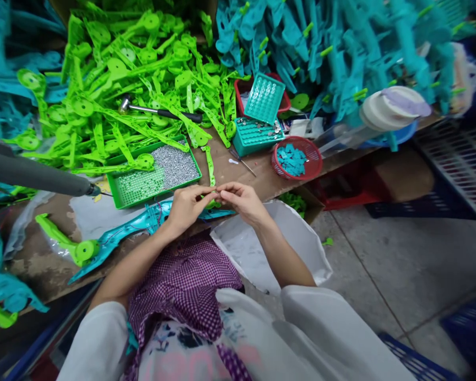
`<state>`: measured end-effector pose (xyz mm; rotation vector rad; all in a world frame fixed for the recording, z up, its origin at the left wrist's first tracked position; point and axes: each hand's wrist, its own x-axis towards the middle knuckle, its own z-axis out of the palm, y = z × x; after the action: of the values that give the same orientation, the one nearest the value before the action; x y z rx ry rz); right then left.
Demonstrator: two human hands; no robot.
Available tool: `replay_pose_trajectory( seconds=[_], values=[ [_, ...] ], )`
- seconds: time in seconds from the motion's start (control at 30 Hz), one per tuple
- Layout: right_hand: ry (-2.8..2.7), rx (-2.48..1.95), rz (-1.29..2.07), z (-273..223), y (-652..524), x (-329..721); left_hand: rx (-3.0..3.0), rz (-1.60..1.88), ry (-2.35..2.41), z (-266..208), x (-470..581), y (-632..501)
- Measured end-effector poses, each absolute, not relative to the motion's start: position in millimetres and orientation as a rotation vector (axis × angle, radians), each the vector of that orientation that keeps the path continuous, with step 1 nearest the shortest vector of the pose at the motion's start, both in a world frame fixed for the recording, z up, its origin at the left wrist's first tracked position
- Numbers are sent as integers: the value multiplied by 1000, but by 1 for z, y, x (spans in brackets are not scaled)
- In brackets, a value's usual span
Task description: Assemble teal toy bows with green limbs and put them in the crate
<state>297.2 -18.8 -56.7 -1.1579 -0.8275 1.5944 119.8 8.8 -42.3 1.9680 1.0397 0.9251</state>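
My left hand (187, 205) and my right hand (244, 201) meet at the fingertips over the table's front edge. Both are closed in a pinch. Whatever sits between the fingertips is too small to make out. Under and beside them lies a long blue plastic part (117, 237) with thin wires, and a lime green arm-like part (85, 251) rests at its left end. Just beyond the fingers is another narrow green part (209, 164). A green tray (121, 203) of small metal pieces (174, 165) stands past my left hand.
A grey power screwdriver (39, 168) juts in from the left. A hammer (162, 112) lies on piled green parts (115, 69). Teal baskets (257, 143), a red basket (318, 163) of blue pieces and a bottle (388, 111) stand right. A white sack (297, 238) hangs below the edge.
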Motion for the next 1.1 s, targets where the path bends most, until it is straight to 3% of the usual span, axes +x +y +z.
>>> replay_pose_trajectory(
  seconds=[0.73, 0.97, 1.1],
  values=[
    [-1247, -1342, 1268, -83, -23, 284, 2764, 1059, 922, -76, 103, 9],
    [-1234, -1297, 1351, -73, -32, 286, 2572, 829, 941, -61, 96, 7],
    [-1372, -1334, 1013, -60, 0, 297, 2315, 545, 1012, -48, 100, 15]
  ],
)
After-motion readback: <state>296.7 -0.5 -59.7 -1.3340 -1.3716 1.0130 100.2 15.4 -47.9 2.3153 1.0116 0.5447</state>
